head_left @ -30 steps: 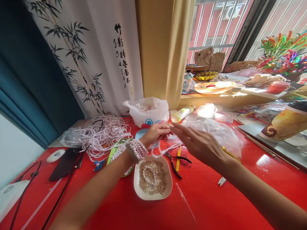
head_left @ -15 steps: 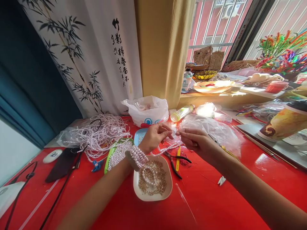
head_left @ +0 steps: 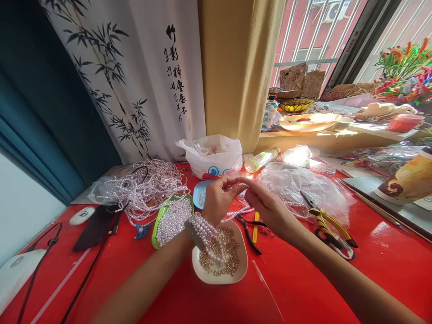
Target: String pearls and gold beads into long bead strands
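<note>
My left hand [head_left: 217, 201] and my right hand [head_left: 265, 206] meet at the fingertips above the table, both pinched closed. Whatever lies between the fingers is too small to make out. Around my left wrist are several strands of white pearl beads [head_left: 204, 228] and a grey-green bangle [head_left: 195, 235]. Below that wrist sits a cream dish [head_left: 219, 278] of gold beads [head_left: 232, 261], with part of a pearl strand hanging over it. Behind my left hand is a blue dish [head_left: 198, 191]. A string of pearls [head_left: 241, 211] passes beneath my hands.
Black-handled pliers [head_left: 251, 236] and a yellow tool [head_left: 255, 227] lie near my right wrist; yellow-black pliers [head_left: 324, 220] lie farther right. Left are a green tray [head_left: 155, 231] of pearls and heaped pearl strands [head_left: 151, 189]. Behind stand a plastic bag [head_left: 216, 155] and a bottle [head_left: 261, 160].
My hands have come together; the gap between their fingertips has closed. My right forearm has shifted, uncovering the yellow-black pliers. The whole view has moved slightly.
</note>
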The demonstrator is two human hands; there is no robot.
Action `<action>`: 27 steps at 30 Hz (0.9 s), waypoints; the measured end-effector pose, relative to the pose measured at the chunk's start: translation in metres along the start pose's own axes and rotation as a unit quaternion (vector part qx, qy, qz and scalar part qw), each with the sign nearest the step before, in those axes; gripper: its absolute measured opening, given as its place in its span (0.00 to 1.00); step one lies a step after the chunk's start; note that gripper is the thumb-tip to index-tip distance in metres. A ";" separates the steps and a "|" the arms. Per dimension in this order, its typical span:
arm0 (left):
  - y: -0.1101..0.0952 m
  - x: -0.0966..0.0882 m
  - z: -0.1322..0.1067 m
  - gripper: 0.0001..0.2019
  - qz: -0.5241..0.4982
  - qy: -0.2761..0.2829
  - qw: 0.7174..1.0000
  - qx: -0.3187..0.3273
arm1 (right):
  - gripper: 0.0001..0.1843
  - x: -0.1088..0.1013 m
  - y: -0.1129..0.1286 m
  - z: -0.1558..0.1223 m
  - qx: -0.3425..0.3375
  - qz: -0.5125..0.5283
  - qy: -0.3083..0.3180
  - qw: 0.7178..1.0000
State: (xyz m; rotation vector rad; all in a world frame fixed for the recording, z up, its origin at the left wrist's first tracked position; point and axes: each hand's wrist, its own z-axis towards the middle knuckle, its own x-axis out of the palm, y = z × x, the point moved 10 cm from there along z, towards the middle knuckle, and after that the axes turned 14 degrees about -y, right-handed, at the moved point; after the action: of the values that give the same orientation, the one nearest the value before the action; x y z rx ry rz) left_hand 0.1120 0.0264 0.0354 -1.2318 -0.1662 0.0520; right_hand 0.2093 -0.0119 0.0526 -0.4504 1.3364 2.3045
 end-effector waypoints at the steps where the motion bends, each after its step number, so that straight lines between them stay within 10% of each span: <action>1: 0.001 -0.001 0.000 0.12 0.005 -0.008 1.000 -0.002 | 0.19 0.002 0.002 -0.001 -0.011 -0.056 0.004 0.998; 16: 0.018 0.004 -0.007 0.11 0.044 0.014 0.997 -0.057 | 0.09 0.000 0.006 0.001 -0.051 -0.269 0.020 0.962; 27: 0.022 0.008 -0.006 0.06 -0.009 0.030 0.993 -0.118 | 0.10 0.006 0.048 -0.007 -0.341 -0.454 -0.010 0.823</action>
State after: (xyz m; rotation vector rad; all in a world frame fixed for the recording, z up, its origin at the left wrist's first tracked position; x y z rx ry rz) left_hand 0.1221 0.0294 0.0132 -1.4656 -0.1344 -0.0204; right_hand 0.1798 -0.0386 0.0819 -1.0108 0.0901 1.8132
